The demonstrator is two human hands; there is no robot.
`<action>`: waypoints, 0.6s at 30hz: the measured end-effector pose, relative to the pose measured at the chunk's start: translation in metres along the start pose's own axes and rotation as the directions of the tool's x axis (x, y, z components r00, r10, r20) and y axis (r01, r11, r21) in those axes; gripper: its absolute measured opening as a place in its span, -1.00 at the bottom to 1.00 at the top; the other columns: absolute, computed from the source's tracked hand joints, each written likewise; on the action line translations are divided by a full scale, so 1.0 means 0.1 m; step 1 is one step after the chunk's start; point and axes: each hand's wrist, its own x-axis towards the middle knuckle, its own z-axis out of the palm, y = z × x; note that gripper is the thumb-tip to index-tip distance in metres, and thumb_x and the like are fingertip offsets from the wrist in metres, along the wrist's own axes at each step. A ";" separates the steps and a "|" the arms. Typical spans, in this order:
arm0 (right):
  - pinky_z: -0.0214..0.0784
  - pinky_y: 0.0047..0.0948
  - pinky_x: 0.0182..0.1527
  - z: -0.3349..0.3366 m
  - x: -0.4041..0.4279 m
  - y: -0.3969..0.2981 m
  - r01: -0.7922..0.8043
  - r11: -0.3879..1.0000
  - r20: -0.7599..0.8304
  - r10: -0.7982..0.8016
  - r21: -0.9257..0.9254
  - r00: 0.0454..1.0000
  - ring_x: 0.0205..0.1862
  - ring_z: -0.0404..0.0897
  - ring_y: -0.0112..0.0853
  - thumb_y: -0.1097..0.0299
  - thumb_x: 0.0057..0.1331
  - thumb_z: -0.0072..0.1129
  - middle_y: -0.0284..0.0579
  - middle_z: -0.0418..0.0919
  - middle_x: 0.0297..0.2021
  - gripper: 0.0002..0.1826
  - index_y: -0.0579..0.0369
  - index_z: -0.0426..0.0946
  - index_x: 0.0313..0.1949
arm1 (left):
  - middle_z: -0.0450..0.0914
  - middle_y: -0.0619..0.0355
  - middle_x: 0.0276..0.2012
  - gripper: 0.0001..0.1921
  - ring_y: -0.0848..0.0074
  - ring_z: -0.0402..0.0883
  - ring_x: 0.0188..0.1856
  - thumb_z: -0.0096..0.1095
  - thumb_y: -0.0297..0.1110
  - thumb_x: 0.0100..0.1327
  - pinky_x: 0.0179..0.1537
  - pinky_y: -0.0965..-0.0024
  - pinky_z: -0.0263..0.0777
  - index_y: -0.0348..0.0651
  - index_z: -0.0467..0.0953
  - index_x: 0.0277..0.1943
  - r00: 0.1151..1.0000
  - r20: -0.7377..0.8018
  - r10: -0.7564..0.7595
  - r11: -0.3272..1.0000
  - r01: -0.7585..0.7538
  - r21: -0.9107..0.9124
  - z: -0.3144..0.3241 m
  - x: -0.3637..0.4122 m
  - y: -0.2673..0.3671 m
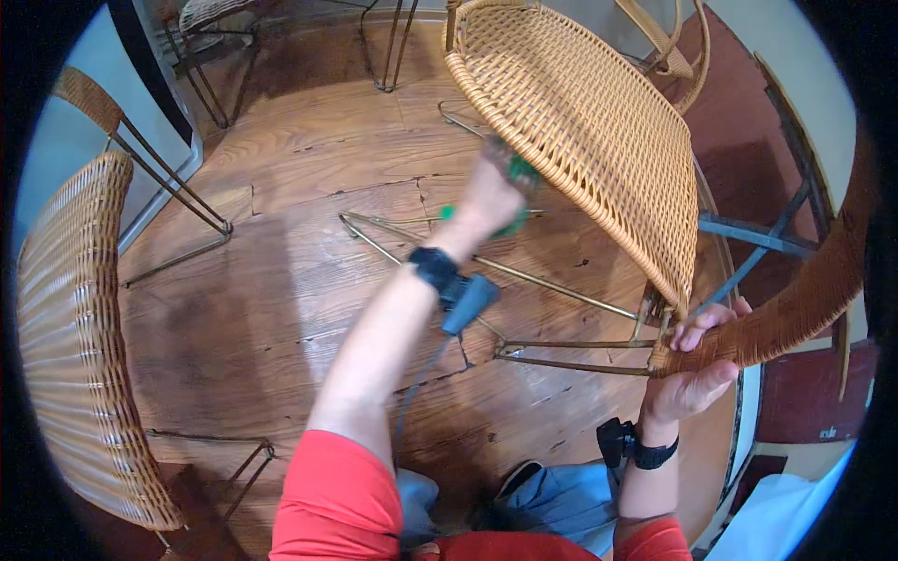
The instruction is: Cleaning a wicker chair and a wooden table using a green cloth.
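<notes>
My left hand point(494, 193), blurred by motion, is closed around a green object point(520, 170). More green shows below the wrist side of that hand, too smeared to name. The hand is close to the lower rim of a woven wicker chair seat point(582, 133), and I cannot tell whether it touches it. My right hand point(691, 379) grips the fibre-wrapped armrest point(772, 329) of this chair, thumb on the near side and fingers over the far side. The chair's thin brass-coloured metal legs point(561, 286) extend leftward, low over the wood floor.
Another wicker chair point(70, 336) stands at the left, its metal leg point(179, 186) on the plank-patterned floor point(316, 154). A further chair point(210, 14) is at the back left. Blue-grey table supports point(758, 235) are at the right. A cord point(414, 393) hangs from my left wrist device.
</notes>
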 end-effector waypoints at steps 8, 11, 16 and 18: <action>0.26 -0.63 -0.38 -0.04 -0.03 -0.04 -0.017 0.999 0.013 0.017 0.039 1.000 -0.43 0.36 -0.59 -0.39 0.08 0.21 -0.25 0.39 -0.28 0.05 0.20 0.09 0.28 | 0.35 -0.05 0.29 -0.50 0.19 0.38 0.28 -0.30 -0.16 0.44 0.36 -0.01 0.08 -0.27 0.31 0.29 0.810 0.557 0.184 0.810 -0.446 0.381 1.09 -0.21 -0.43; 0.25 -0.63 -0.39 0.04 -0.05 -0.06 -0.019 0.999 -0.009 0.019 0.033 1.000 -0.43 0.36 -0.59 -0.39 0.06 0.23 -0.26 0.38 -0.28 0.07 0.19 0.08 0.28 | 0.56 0.04 0.11 -0.58 0.27 0.47 0.20 -0.21 -0.22 0.39 0.31 0.13 0.18 -0.17 0.50 0.14 0.897 0.323 0.302 0.653 -0.442 0.615 0.88 -0.29 -0.44; 0.23 -0.60 -0.39 -0.06 0.00 -0.02 -0.032 0.999 0.000 0.032 0.022 0.999 -0.44 0.34 -0.60 -0.39 0.08 0.23 -0.23 0.40 -0.28 0.04 0.17 0.10 0.27 | 0.64 -0.16 -0.15 -0.72 0.07 0.66 -0.17 0.20 -0.37 0.13 -0.15 0.14 0.54 -0.29 0.59 -0.11 0.608 0.549 -0.573 0.591 -0.157 0.791 -0.25 -0.05 -0.30; 0.25 -0.61 -0.36 -0.07 -0.01 -0.02 -0.010 0.998 0.038 0.007 0.058 0.999 -0.42 0.34 -0.60 -0.36 0.16 0.14 -0.22 0.39 -0.26 -0.01 0.19 0.08 0.28 | 0.67 -0.09 -0.27 -0.70 0.14 0.66 -0.26 0.29 -0.30 0.12 -0.21 0.17 0.54 -0.17 0.58 -0.08 0.660 0.442 -0.607 0.551 -0.050 0.833 -0.92 -0.25 -0.66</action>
